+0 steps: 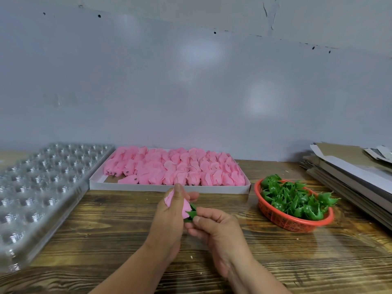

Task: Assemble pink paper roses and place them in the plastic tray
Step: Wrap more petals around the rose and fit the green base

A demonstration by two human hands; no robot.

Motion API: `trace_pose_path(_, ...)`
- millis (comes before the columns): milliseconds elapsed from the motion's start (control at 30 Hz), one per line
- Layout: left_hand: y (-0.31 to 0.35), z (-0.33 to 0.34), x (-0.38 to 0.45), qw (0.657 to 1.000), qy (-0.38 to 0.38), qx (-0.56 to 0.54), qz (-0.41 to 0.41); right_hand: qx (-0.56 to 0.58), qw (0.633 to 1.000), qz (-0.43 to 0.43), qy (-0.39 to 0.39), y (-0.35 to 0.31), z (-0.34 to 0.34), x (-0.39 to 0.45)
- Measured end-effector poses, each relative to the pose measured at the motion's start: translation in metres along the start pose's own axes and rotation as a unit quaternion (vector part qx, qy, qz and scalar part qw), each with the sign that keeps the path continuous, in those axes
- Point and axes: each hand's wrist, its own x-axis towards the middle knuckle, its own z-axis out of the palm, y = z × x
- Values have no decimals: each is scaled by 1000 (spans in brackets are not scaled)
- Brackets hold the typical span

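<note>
While both hands meet over the middle of the table [127, 236], the head view shows them working on a single rose [186, 206]. Left hand [169, 219] curls round the pink bud from the left: its thumb lies up along the near side of the petals, and a fingertip shows past the bud on the far side, so the fingers close narrowly on the flower. Right hand [218, 232] sits just beside it, fingers curled, with the thumb pressed on the green calyx [192, 213] at the bud's base; the calyx is pinched between that thumb and the fingers beneath it. How tightly the hidden fingers grip cannot be told.

Beyond the hands, a white box [169, 188] holds rows of pink buds [180, 168], lying packed together. At the left, the clear plastic tray [42, 183] with its many round cups rests on the table, well apart from the held rose, and no rose shows in its cups. To the right, a red basket [292, 223] is heaped with green calyxes [297, 198]. Farther right lies a stack of flat cardboard [350, 172].
</note>
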Motion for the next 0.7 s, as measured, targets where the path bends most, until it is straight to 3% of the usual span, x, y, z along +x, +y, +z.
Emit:
trace_pose_path(367, 4, 7, -7, 999, -24, 30, 35, 38, 999, -13, 18, 0, -2, 2)
trace_pose_path(700, -1, 0, 0, 1000, -13, -4, 12, 80, 996, 20, -34, -1, -3, 3)
